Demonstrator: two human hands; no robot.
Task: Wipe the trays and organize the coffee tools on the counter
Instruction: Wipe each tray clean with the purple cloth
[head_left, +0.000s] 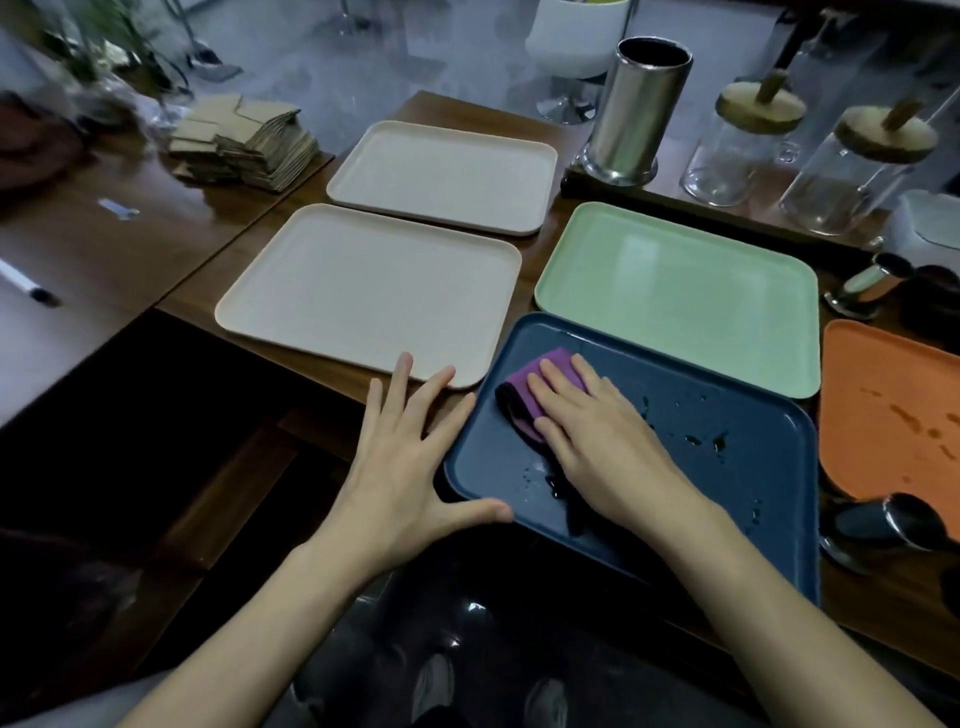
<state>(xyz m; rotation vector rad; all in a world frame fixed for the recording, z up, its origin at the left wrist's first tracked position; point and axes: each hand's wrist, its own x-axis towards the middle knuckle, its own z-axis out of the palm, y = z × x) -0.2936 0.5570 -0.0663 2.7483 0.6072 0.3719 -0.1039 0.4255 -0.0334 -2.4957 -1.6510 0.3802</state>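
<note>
A dark blue tray (727, 499) lies at the counter's front edge, with water drops on it. My right hand (592, 441) presses flat on a folded purple cloth (540, 384) at the tray's far left corner. My left hand (400, 467) rests with fingers spread against the tray's left rim, thumb on the near edge. Two pale pink trays (363, 291) (447, 171) lie to the left, a green tray (685, 291) behind the blue one, and an orange tray (893, 415) with dark stains to the right.
A steel canister (634, 114) and two glass jars with wooden lids (748, 140) (857, 171) stand at the back right. Metal coffee tools (867, 286) (883, 525) lie beside the orange tray. A stack of cardboard sleeves (249, 140) sits on the left table.
</note>
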